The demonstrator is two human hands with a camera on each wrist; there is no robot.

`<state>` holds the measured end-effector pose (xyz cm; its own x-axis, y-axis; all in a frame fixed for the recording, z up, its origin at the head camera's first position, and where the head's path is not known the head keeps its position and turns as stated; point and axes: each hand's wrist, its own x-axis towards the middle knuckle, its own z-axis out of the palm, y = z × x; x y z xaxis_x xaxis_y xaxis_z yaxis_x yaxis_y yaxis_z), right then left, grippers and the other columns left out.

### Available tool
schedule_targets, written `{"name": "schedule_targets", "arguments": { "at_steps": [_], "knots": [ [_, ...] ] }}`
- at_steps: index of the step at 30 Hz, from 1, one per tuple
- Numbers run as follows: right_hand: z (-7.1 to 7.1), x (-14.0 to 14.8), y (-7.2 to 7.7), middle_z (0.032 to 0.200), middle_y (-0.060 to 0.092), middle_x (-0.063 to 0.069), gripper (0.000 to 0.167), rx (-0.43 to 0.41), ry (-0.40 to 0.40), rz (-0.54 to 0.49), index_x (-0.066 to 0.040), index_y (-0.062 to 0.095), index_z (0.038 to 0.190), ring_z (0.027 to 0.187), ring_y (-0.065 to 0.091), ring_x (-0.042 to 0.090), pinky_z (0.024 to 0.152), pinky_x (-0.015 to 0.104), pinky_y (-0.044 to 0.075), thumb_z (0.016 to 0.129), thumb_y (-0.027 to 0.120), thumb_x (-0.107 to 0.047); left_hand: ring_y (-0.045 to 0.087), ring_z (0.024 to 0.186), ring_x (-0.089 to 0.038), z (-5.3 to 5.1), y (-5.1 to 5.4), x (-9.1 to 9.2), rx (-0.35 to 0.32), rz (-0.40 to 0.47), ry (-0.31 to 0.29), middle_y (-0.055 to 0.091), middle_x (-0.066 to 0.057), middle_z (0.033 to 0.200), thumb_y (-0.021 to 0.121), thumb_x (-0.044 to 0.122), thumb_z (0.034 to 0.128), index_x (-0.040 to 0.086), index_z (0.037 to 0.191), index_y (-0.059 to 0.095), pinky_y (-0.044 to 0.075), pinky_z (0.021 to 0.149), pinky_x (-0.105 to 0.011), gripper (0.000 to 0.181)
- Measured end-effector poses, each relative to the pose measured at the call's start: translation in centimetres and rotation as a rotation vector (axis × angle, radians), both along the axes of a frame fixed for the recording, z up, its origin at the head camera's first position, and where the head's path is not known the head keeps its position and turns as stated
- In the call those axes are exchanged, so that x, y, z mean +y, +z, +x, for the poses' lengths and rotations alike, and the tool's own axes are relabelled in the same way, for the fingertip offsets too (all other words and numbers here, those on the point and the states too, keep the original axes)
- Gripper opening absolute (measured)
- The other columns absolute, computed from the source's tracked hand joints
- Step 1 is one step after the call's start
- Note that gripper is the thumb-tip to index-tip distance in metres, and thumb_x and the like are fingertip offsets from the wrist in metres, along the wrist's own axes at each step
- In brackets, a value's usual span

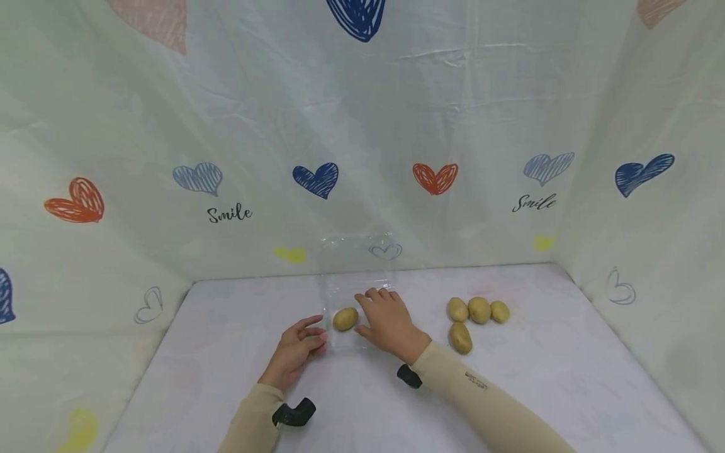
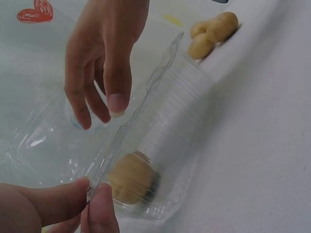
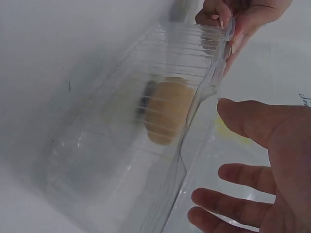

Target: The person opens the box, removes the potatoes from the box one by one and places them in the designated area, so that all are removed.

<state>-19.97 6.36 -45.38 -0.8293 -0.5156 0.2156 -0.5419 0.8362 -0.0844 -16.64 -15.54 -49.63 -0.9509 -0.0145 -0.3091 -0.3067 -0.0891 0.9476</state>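
Observation:
A clear plastic clamshell box [image 1: 347,343] stands on the table with its lid raised at the back. One potato [image 1: 345,319] lies inside, towards the box's left side; the ribbed wall shows it in both wrist views. My left hand [image 1: 296,353] is at the box's left edge, and in the left wrist view its thumb and fingers [image 2: 101,206] pinch the rim. Over the right part of the box is my right hand [image 1: 389,322]. Its fingers [image 3: 243,179] are spread and loosely bent, with nothing held, apart from the potato.
Several loose potatoes [image 1: 479,310] lie on the white table [image 1: 362,409] to the right of the box, three in a row and one in front. Behind the table hangs a pale curtain [image 1: 374,126] printed with hearts. The raised lid [image 1: 357,255] is close to it.

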Motion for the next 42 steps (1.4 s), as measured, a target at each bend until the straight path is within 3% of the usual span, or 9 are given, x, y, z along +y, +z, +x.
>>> {"name": "schedule_targets", "arguments": {
  "at_steps": [7, 26, 35, 42],
  "knots": [
    [-0.3, -1.1, -0.3, 0.126, 0.069, 0.012, 0.061, -0.059, -0.023, 0.016, -0.006, 0.066, 0.137, 0.115, 0.063, 0.031, 0.099, 0.047, 0.054, 0.091, 0.084, -0.042, 0.063, 0.083, -0.013, 0.1, -0.1, 0.1, 0.011, 0.007, 0.005, 0.063, -0.010, 0.105, 0.064, -0.014, 0.0968, -0.010, 0.148, 0.050, 0.058, 0.072, -0.022, 0.053],
    [-0.8, -3.3, -1.4, 0.110, 0.070, 0.010, 0.056, -0.095, -0.056, 0.031, -0.007, 0.067, 0.130, 0.101, 0.064, 0.028, 0.086, 0.043, 0.054, 0.089, 0.086, -0.040, 0.064, 0.083, -0.013, 0.1, 0.2, 0.2, -0.002, -0.014, 0.012, 0.063, -0.010, 0.105, 0.064, -0.013, 0.0976, -0.008, 0.147, 0.051, 0.058, 0.072, -0.022, 0.052],
    [-0.9, -4.2, -1.7, 0.108, 0.069, 0.009, 0.056, -0.124, -0.043, 0.067, -0.010, 0.069, 0.134, 0.100, 0.064, 0.027, 0.086, 0.042, 0.054, 0.089, 0.086, -0.038, 0.064, 0.086, -0.014, 0.2, 0.1, 0.1, -0.004, -0.030, 0.015, 0.063, -0.011, 0.107, 0.064, -0.012, 0.0979, -0.007, 0.148, 0.052, 0.058, 0.074, -0.023, 0.052],
    [-0.8, -4.4, -1.8, 0.100, 0.068, 0.006, 0.045, -0.103, -0.022, 0.070, -0.012, 0.074, 0.124, 0.093, 0.064, 0.024, 0.081, 0.039, 0.054, 0.088, 0.087, -0.038, 0.064, 0.085, -0.014, 0.2, 0.1, 0.0, 0.002, -0.016, 0.018, 0.063, -0.011, 0.106, 0.064, -0.013, 0.0974, -0.008, 0.147, 0.053, 0.058, 0.073, -0.023, 0.051]
  ]
}}
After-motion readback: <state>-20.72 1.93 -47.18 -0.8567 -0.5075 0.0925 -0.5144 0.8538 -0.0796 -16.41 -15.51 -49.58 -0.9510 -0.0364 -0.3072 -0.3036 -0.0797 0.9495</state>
